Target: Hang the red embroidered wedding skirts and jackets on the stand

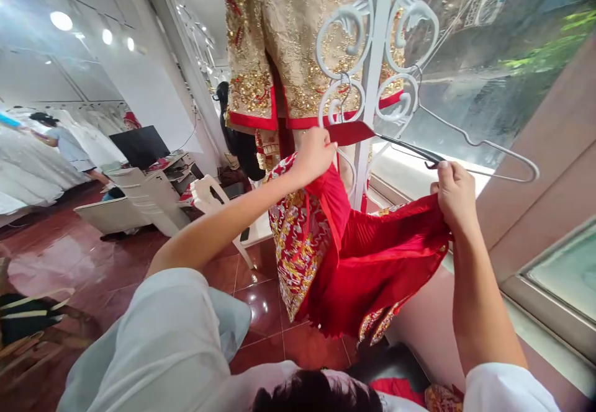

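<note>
My left hand (315,154) is closed on the upper edge of a red skirt (372,269) with gold embroidery, close to the red clip end of a hanger. My right hand (454,196) grips the other side of the skirt's waist, just below a metal clip hanger (484,145). The hanger hooks on a white scrolled iron rack (372,58). Above hangs a gold embroidered jacket (279,46) with red trim.
A window (488,52) and its sill lie to the right. White chairs (218,204), a desk with a dark monitor (139,146) and a person among white gowns (60,142) stand at the left on a red tiled floor (93,257). Dark hair (311,396) shows at the bottom.
</note>
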